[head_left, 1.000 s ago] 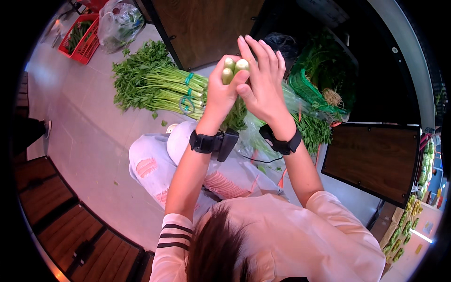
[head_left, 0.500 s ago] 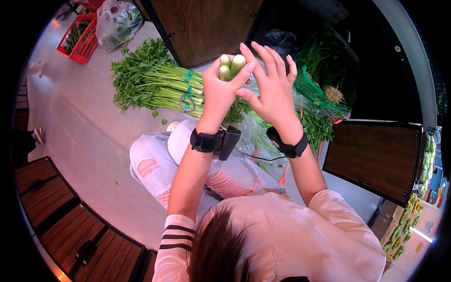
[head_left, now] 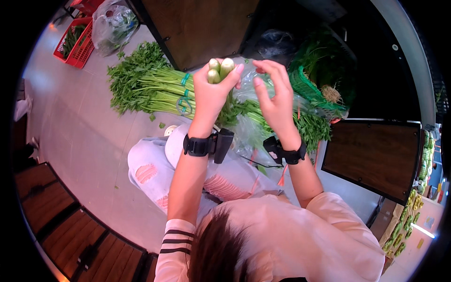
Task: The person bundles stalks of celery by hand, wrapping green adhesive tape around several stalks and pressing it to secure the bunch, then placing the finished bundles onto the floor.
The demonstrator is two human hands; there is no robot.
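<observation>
Near the banded greens (head_left: 150, 89) on the floor (head_left: 84, 122), I've got my left hand (head_left: 210, 94) with fingers curled snugly round three pale-ended stalks (head_left: 227, 67). Right hand (head_left: 277, 96) just backed off, fingers loosely apart, nothing in them, so lefty's holding solo.

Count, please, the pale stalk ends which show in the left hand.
3: the upper-left stalk end, the upper-right stalk end and the lower stalk end, clustered in the left hand. Others may be hidden.
</observation>
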